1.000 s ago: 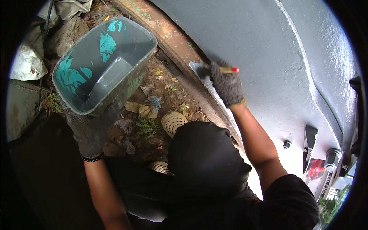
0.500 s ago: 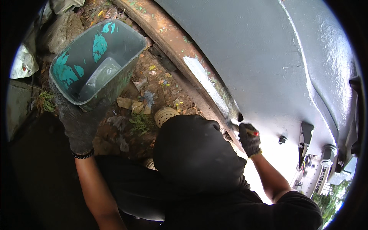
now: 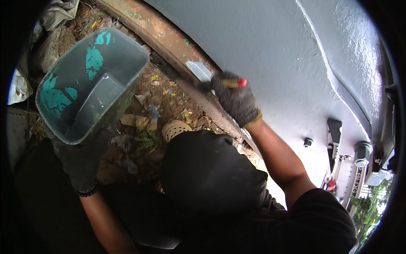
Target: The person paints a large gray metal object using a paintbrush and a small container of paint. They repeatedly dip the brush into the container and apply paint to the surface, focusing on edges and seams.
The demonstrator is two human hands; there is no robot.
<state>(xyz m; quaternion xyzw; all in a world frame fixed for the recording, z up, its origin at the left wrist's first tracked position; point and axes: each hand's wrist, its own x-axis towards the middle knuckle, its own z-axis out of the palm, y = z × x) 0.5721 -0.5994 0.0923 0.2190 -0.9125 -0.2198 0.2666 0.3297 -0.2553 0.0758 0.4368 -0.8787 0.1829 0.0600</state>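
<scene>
A paintbrush (image 3: 233,83) is in the right hand (image 3: 237,100), which wears a grey knit glove; the grip is closed around the handle, whose red end sticks out on the side of the hand away from the bristles. The brush's long axis runs roughly from left to right in the view, the dark, blurred bristle end pointing left over a rusty strip (image 3: 150,27) and the red end pointing toward a large grey panel (image 3: 270,55). Whether the bristles touch the strip cannot be told through the blur. Just beyond the bristles, a pale grey patch (image 3: 199,70) shines on the strip, while the farther stretch is brown. The strip follows the panel's curved lower edge. Well apart, to the left of the brush, is a grey bin (image 3: 120,53) with turquoise patches on its inner wall and a glossy grey area in its bottom that looks like paint; it is tilted, its opening toward the viewer. The left hand (image 3: 80,163), also gloved, is against the bin's near side and seems to support it, but its fingers are lost in shadow, so how far that grip is closed cannot be told. Between bin and strip lies leaf-strewn ground (image 3: 171,103), with a beige clog (image 3: 174,128) near the person's black-clothed knee (image 3: 209,169). Farther right, a bolt (image 3: 308,142) stands out from the panel.
</scene>
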